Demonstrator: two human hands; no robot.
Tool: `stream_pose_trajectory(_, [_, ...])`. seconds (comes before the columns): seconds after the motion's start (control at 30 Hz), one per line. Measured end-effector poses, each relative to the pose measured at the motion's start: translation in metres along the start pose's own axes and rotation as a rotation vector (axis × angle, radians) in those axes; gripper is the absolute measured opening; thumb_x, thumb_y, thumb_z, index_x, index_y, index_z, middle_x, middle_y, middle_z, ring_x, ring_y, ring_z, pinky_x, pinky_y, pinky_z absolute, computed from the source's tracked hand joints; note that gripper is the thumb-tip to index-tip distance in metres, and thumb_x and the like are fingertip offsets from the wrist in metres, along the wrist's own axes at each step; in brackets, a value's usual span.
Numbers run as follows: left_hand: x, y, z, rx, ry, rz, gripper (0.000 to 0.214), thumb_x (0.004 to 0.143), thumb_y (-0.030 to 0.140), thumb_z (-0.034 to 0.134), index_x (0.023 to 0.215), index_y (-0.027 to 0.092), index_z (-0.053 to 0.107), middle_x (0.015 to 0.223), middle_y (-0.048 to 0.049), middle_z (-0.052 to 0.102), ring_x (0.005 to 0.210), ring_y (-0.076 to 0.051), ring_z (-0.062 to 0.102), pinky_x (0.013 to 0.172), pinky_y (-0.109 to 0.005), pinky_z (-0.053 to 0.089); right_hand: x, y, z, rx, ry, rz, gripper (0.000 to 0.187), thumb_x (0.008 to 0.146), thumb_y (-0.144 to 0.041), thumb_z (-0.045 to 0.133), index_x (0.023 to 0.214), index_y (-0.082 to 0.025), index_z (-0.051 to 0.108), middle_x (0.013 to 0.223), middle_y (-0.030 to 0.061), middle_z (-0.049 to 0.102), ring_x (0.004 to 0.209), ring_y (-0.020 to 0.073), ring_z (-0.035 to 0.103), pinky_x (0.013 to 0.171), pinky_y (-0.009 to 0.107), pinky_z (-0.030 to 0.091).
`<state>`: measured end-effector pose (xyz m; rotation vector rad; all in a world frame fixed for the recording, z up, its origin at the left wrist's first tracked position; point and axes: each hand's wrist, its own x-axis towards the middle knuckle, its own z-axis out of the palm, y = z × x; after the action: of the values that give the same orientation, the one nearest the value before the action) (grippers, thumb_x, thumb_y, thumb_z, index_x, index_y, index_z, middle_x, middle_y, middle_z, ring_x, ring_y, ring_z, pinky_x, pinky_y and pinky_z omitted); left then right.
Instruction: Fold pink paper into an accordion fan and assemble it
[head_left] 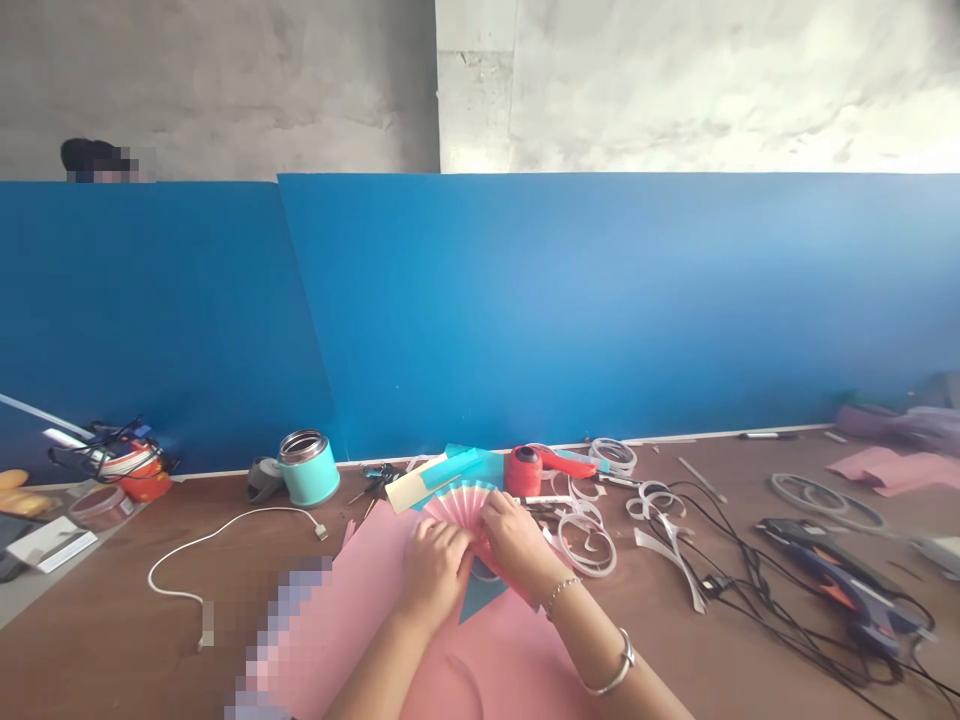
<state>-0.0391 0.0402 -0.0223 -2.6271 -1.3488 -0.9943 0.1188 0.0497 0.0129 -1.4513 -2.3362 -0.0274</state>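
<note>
A pink pleated paper fan (459, 503) lies spread on a large pink sheet (360, 610) in front of me. My left hand (435, 570) presses its closed fingers on the fan's lower left folds. My right hand (514, 540), with bracelets at the wrist, pinches the fan's right side. A blue paper triangle (478, 592) shows between my wrists. Just behind the fan lie teal and cream paper pieces (442, 472).
A teal tin (309, 467), a red tape dispenser (540, 467), white paper rings (592, 535), a white cable (225, 540), a glue gun with black cords (840, 580) and pink scraps (885, 468) lie on the brown table. Blue boards (600, 310) stand behind. Another person's head shows over the board at far left.
</note>
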Motion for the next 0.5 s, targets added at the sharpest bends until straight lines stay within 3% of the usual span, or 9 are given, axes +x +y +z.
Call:
stream_pose_trajectory(0.23, [-0.002, 0.007, -0.002, 0.123, 0.012, -0.026, 0.025, 0.080, 0.005, 0.047, 0.077, 0.024, 0.063, 0.080, -0.0035, 0.060, 0.073, -0.019, 0.053, 0.071, -0.035, 0.041, 0.000, 0.005, 0.012, -0.018, -0.010, 0.043, 0.010, 0.077, -0.007, 0.051, 0.076, -0.016, 0.054, 0.087, 0.0043, 0.052, 0.075, 0.0155, 0.049, 0.063, 0.027, 0.036])
stream_pose_trajectory(0.5, [0.000, 0.017, -0.003, 0.170, -0.001, 0.025, 0.034, 0.082, 0.001, 0.038, 0.090, 0.022, 0.064, 0.084, -0.0047, 0.062, 0.076, -0.020, 0.058, 0.076, -0.039, 0.043, 0.003, 0.010, 0.010, 0.030, 0.023, 0.016, 0.015, 0.074, -0.001, 0.050, 0.076, -0.014, 0.056, 0.086, 0.0053, 0.052, 0.079, 0.0170, 0.047, 0.069, 0.027, 0.038])
